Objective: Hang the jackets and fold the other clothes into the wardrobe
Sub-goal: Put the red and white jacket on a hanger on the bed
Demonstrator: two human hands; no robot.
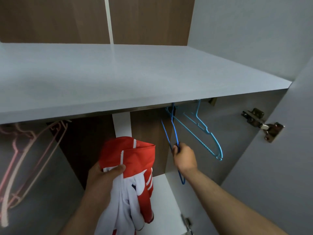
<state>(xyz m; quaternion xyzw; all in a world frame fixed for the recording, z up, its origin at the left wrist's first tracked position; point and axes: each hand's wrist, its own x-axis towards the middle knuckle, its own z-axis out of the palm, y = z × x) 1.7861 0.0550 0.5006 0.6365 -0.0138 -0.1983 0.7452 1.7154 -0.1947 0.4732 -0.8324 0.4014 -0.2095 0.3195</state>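
Hanging bunched from the left hand [105,175], which pinches it near the collar, the red and white jacket [135,158] waits near centre. Just right, the right hand [184,158] curls round a dark blue hanger [175,133], likely to unhook it from under the shelf [135,73]. A light blue hanger [207,130] hangs farther right, and blurred pink hangers [33,136] hang far left.

This is the inside of a wardrobe [237,39] in a home. A grey shelf [118,73] spans it, with brown wood-grain back panels [50,19] behind. Blue hangers [205,130] and pink hangers [22,131] hang under the shelf's front edge, and a metal door hinge [264,124] sits on the right wall.
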